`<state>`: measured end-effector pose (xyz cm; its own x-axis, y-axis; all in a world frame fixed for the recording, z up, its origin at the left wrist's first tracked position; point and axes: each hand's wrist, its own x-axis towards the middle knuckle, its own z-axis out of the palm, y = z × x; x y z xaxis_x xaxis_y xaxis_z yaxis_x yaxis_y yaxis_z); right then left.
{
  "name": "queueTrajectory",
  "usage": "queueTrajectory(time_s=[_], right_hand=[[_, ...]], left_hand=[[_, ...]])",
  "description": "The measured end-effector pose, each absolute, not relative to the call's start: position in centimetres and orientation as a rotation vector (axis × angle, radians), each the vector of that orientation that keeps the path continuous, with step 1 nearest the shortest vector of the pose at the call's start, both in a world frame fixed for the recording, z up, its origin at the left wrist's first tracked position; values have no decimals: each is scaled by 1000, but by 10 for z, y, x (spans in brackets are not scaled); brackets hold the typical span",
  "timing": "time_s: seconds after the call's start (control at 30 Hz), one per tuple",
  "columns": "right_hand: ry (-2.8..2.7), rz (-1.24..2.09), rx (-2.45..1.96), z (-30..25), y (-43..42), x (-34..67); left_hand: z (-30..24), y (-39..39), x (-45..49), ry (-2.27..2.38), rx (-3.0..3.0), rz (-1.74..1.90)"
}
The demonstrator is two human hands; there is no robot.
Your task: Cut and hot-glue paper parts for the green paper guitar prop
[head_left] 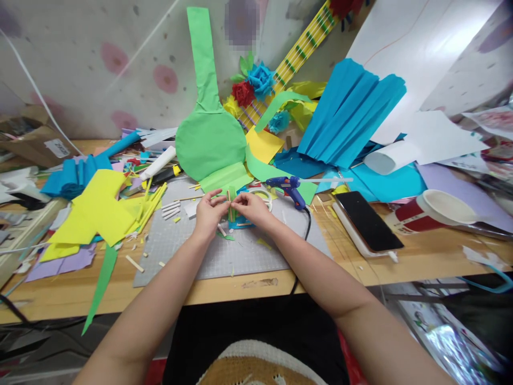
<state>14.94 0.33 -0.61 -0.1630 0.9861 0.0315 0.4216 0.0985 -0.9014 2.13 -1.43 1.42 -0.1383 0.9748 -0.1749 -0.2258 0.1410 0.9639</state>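
Over the grey cutting mat [256,262], both hands meet at a small green piece [232,215] with a thin wooden stick [229,206] upright against it. My left hand [209,213] pinches it from the left, thumb and index finger together and the other fingers raised. From the right, my right hand [254,209] pinches the same piece with its fingertips. Just behind my right hand is a white roll of tape [264,195], partly hidden. A blue glue gun [289,188] lies right of it. Short white sticks [171,209] lie left of my left hand.
A green paper banjo-like shape [210,141] leans at the back beside a yellow flowered one [296,53]. Yellow paper [98,206] is piled left, pleated blue paper [348,115] stands right. A phone [368,220] and a paper cup [433,211] sit at right. The glue gun's cord [308,224] crosses the front edge.
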Motion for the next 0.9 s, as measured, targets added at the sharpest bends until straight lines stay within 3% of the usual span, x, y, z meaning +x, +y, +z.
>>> queueTrajectory(time_s=[0.27,0.57,0.9], right_hand=[[-1849,409,-1143,30,-6,165],[-1762,1039,-1104,9,8,166],[-1500,1116,-1085,3,15,164]], left_hand=[[17,-5,10,1150,1039,1348],[11,-12,11,1175,1488,1141],[5,-3,0,1284,1685,1048]])
